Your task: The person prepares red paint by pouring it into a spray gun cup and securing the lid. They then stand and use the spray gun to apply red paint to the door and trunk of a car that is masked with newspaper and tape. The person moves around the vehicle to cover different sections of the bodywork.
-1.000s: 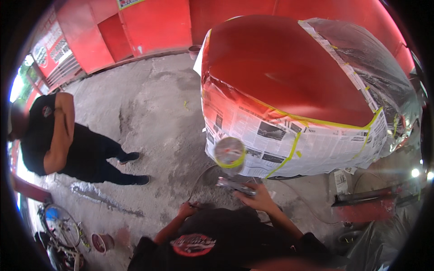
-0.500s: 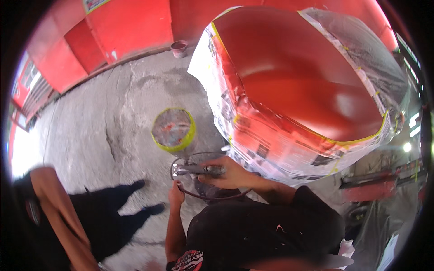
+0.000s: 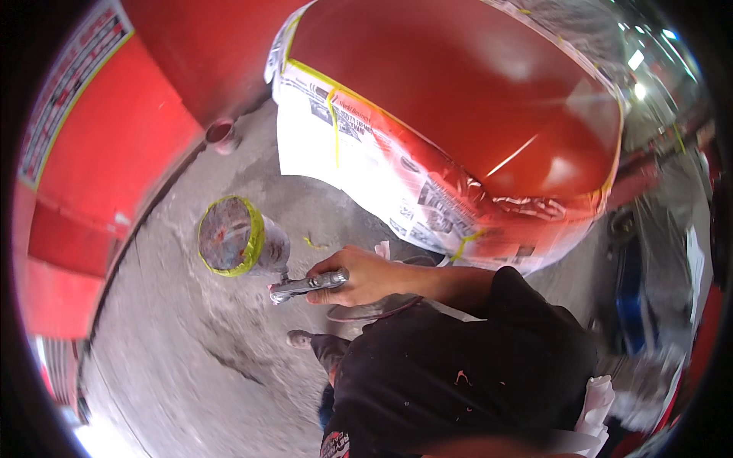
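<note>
My right hand [image 3: 359, 276] is closed around the handle of a metal spray gun [image 3: 305, 285], held out in front of my body above the concrete floor. A cylindrical cup [image 3: 273, 248] sits on the gun, tilted, with yellow tape [image 3: 252, 243] round its rim and a stained greyish-red top. A thin dark-red hose [image 3: 378, 311] curves below my hand, partly hidden by my wrist and dark shirt. My left hand is out of view. Ahead and to the right is a glossy red vehicle panel [image 3: 458, 91], edged with yellow tape and masking newspaper [image 3: 343, 141].
A reddish bucket [image 3: 221, 136] stands against the red wall [image 3: 114, 153] at the far left. Clear plastic sheeting [image 3: 584, 34] covers the panel's far right side. A grey cover [image 3: 664, 252] hangs at right, beside something blue [image 3: 631, 294]. My shoe [image 3: 299, 338] shows below the gun.
The view has turned right. My left hand, which was at the hose by the gun, has left the picture, as has another person at left. The gun stays in my right hand.
</note>
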The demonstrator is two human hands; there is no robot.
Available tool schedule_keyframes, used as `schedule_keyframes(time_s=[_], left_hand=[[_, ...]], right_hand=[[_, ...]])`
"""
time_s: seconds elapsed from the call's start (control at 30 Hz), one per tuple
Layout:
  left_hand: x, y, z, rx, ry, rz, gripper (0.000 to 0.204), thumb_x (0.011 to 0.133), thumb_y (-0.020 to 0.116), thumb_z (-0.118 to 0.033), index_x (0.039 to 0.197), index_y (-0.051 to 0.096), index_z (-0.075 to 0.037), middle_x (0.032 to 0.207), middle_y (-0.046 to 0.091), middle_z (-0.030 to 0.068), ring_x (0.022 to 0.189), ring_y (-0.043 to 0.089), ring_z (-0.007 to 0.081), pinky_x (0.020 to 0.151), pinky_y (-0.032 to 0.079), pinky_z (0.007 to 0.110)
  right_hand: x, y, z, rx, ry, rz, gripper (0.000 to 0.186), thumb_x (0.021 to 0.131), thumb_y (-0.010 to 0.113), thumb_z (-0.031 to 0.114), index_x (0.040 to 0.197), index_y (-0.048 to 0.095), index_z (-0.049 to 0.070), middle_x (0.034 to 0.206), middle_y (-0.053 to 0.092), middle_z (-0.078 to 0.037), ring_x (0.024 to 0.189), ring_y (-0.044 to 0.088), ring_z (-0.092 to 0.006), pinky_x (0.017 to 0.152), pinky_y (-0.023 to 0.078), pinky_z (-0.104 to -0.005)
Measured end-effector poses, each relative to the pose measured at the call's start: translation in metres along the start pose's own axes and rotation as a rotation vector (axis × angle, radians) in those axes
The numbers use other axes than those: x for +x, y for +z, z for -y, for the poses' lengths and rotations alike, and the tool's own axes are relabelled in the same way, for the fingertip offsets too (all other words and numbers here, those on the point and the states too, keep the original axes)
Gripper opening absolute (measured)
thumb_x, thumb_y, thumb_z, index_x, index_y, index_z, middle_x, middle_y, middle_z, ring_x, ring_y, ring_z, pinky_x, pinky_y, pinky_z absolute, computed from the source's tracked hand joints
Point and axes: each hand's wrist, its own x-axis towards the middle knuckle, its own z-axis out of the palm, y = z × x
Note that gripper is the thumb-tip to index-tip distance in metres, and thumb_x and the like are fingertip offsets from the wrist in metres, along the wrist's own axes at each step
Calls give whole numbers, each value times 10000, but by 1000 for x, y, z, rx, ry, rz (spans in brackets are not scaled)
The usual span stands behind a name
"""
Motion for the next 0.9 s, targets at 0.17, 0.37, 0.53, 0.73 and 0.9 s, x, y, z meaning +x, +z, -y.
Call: schedule_keyframes(time_s=[0.17, 0.37, 0.53, 0.73, 0.9], left_hand=[[202, -111, 71, -14, 3, 237, 481, 849, 617, -373, 1149, 668, -1, 1054, 700, 227, 1008, 659, 393, 918, 496, 458], [458, -274, 91, 162, 187, 401, 475, 853, 680, -411, 1003, 718, 37, 911, 728, 193, 912, 697, 293, 843, 530, 406], [546, -407, -103, -354, 459, 1003, 540, 939, 652, -421, 1227, 588, 33, 1074, 689, 125, 960, 669, 190, 852, 519, 317], [590, -519, -230, -1164, 442, 1614, 688, 953, 547, -529, 1463, 355, -109, 1440, 442, 220, 1295, 447, 456, 1090, 356, 620], [700, -552, -248, -949, 93, 1588, 580, 941, 542, -521, 1341, 484, -105, 1402, 493, 142, 1302, 466, 372, 1073, 385, 588]], right_hand=[[123, 73, -7, 45, 148, -214, 400, 867, 722, 402, 1079, 717, 63, 744, 683, -136, 644, 634, -268, 620, 474, -387], [236, 116, 39, -142, 204, -471, 480, 859, 697, 470, 1081, 719, 44, 725, 670, -210, 640, 652, -367, 627, 498, -421], [339, 141, 16, -176, 255, -674, 466, 853, 695, 474, 1064, 731, 60, 754, 683, -214, 662, 661, -389, 627, 516, -428], [510, 162, -36, -330, 105, -770, 416, 841, 702, 431, 1044, 716, 69, 932, 681, -176, 783, 667, -378, 679, 523, -458], [633, 215, -36, -332, 309, -732, 402, 752, 742, 316, 1064, 680, 71, 1027, 571, -211, 875, 641, -427, 739, 517, -491]])
